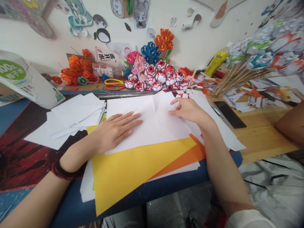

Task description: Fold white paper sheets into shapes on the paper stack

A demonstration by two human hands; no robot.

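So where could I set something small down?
Bare wood shows between the black phone-like slab and another person's arm, below the paper scraps. On the left, the dark red surface is free between the white sheets and the left forearm. Crowded: the back, with flowers, and the middle, where layered paper lies under the left hand.

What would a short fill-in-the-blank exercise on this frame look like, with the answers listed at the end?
1. The left hand rests flat on paper that is coloured ____.
2. The largest coloured sheet showing under that paper is ____.
3. The dark band is worn on the person's ____ arm.
4. The taller flower bunch just right of the blue flowers is ____.

Missing words: white; yellow; left; orange.
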